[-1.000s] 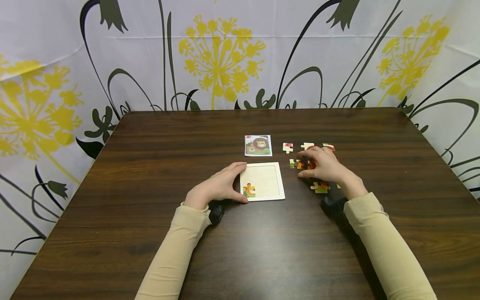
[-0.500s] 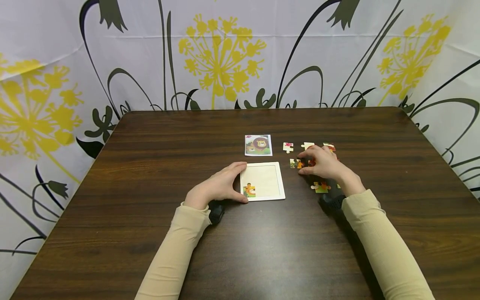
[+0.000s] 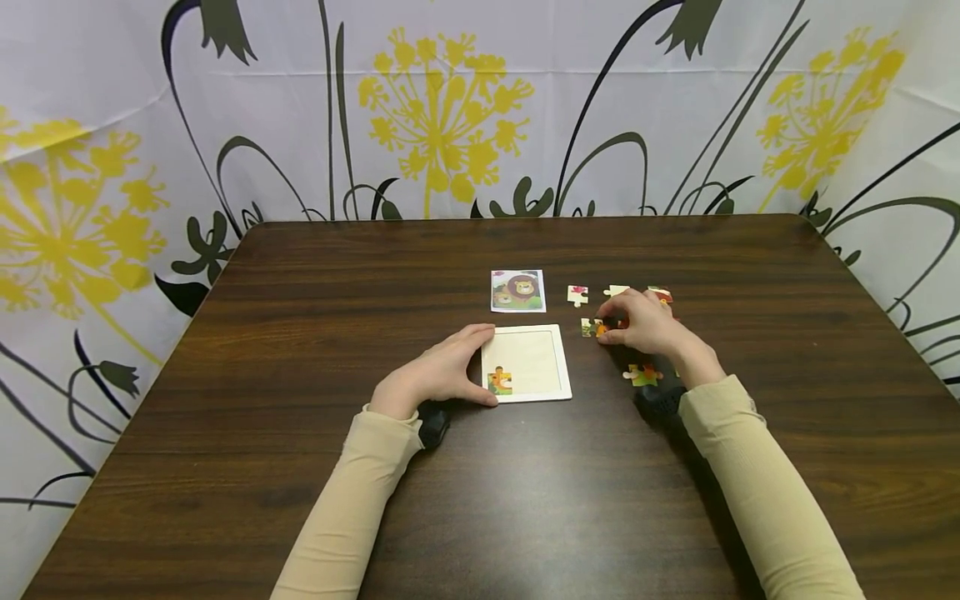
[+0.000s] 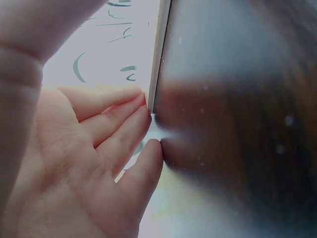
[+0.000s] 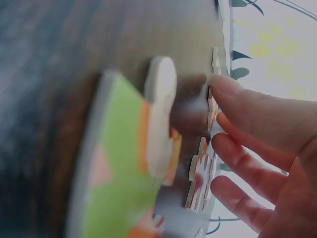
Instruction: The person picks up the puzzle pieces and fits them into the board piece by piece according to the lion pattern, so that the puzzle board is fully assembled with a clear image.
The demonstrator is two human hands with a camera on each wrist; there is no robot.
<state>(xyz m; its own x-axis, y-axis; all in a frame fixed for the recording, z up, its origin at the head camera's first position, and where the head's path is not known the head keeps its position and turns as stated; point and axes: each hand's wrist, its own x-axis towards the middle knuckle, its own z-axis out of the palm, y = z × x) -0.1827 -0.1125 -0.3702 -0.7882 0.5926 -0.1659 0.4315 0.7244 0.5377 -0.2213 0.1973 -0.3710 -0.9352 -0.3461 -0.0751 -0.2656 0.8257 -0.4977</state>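
My left hand [image 3: 438, 372] holds the pale puzzle tray [image 3: 534, 360] by its left side, thumb by the near corner and fingers by the far one. One orange and green puzzle piece [image 3: 499, 381] lies in the tray's near left corner. To the right, my right hand [image 3: 648, 327] reaches down among loose pieces, thumb and index finger pinching a small orange piece [image 3: 601, 329]. Against it on the left lies a green and white piece [image 3: 587, 327]. The hand partly covers other pieces. In the right wrist view, a green-faced piece [image 5: 119, 163] looms close to the camera.
A lion picture card [image 3: 518, 291] lies behind the tray. Loose pieces include a pink-marked one [image 3: 577, 295], a pale one [image 3: 617, 290] and a red one [image 3: 662, 295] at the back, plus a green and orange one [image 3: 642, 375] nearer. A flowered cloth [image 3: 442, 117] hangs behind the table.
The right hand's thumb has drawn in toward the index finger, closing around the small orange piece. My left hand and the tray stay in place.
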